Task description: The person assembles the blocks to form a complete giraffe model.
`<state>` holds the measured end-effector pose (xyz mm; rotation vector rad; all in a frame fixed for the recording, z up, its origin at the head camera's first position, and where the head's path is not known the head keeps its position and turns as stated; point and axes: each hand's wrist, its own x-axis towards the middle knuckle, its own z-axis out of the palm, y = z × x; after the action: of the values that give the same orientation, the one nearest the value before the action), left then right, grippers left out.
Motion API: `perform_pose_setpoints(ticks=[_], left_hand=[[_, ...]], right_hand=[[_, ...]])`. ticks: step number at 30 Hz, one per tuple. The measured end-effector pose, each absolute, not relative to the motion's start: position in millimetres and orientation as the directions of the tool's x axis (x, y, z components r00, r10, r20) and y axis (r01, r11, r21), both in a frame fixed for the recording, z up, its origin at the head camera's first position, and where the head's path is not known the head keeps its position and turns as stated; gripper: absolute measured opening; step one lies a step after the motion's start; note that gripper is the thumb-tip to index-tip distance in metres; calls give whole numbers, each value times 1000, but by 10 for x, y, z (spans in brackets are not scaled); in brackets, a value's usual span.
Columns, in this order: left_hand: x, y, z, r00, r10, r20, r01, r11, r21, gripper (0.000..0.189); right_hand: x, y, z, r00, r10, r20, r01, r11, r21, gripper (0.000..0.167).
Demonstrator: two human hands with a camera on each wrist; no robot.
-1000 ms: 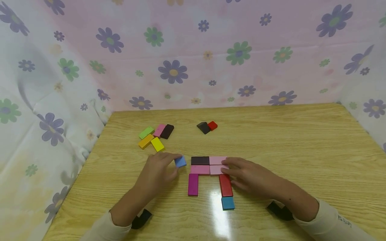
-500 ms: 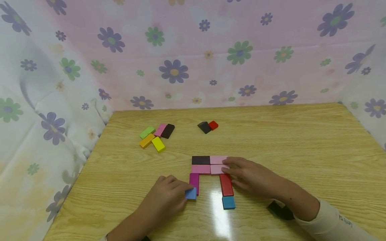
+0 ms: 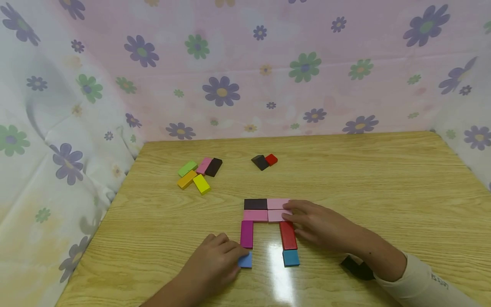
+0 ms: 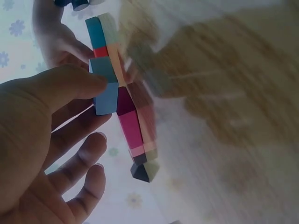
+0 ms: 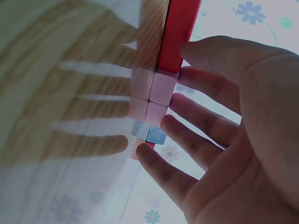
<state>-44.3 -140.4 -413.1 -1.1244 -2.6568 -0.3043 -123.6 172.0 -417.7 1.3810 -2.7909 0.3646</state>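
Observation:
My left hand (image 3: 215, 264) pinches a light blue block (image 4: 106, 91) between thumb and fingers, close to the near end of the magenta block (image 3: 247, 234). With fingers extended, my right hand (image 3: 322, 224) touches the right ends of two light pink blocks (image 5: 162, 87), its thumb beside the red block (image 3: 288, 236). Left of the light pink pair lie a dark block (image 3: 255, 204) and a pink block (image 3: 255, 215). Magenta and red blocks run toward me from this group like two legs. A teal block (image 3: 291, 258) sits at the red one's near end.
Farther left on the wooden table (image 3: 364, 170) lie loose green (image 3: 187, 169), orange (image 3: 186, 180), yellow (image 3: 201, 184), pink (image 3: 204, 165) and dark (image 3: 213, 167) blocks. A black wedge (image 3: 260, 162) and a small red block (image 3: 271, 160) lie behind the group. Flowered cloth (image 3: 245, 64) hangs behind.
My left hand has carried the light blue block from left of the dark block toward me, past the magenta block to its near end. The right hand has stayed in place.

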Motion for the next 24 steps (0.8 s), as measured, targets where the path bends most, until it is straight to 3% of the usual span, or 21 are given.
perform_pose_setpoints(ticks=[6,16,24], left_hand=[[-445,-1398,-4123,-692,684,231,717,688,110,28],[-464,-1391,-4160,-691,681,243,716,690,106,18],[-473,-1377,-4132,-730,663,163,682,721,122,18]], right_hand=[[-1235,1718,-4174,-614,-783,101,-782,587,-209,44],[-1235,1720,-4180,-614,-783,104,-784,587,-202,44],[-1234,1720,-4178,-618,-780,97,-780,592,-203,44]])
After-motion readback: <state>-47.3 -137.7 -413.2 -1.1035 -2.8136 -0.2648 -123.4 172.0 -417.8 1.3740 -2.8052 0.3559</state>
